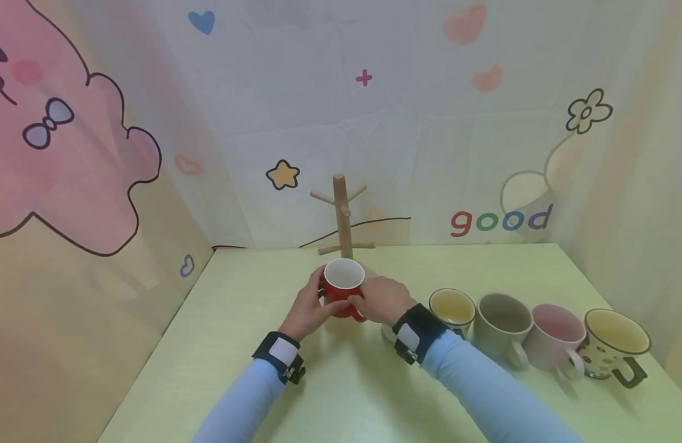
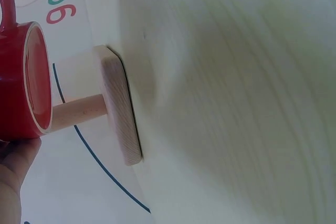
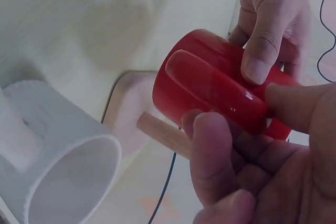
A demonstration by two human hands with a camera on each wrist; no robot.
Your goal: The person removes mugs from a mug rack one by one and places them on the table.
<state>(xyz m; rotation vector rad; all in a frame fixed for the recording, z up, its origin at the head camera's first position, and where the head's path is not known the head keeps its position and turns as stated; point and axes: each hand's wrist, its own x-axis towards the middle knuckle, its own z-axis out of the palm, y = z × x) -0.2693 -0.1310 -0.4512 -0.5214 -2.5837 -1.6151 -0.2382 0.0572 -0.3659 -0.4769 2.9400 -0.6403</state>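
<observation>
Both hands hold a red mug (image 1: 341, 294) with a white inside, raised off the table in front of a wooden mug tree (image 1: 344, 221). My left hand (image 1: 312, 306) grips the mug's left side, its thumb (image 3: 257, 66) lying along the red wall. With thumb and fingers, my right hand (image 1: 387, 299) pinches the mug by its handle (image 3: 215, 90), which points toward me and downward. The left wrist view shows the mug's underside and, behind it, the tree's post and base (image 2: 121, 111). The pegs in sight on the tree carry nothing.
A white mug (image 3: 68, 129) stands by the right wrist, mostly hidden in the head view. Farther right stand a yellow mug (image 1: 452, 306), a grey mug (image 1: 498, 332), a pink mug (image 1: 551, 344) and a spotted mug (image 1: 606, 357). Printed cloth hangs behind the table.
</observation>
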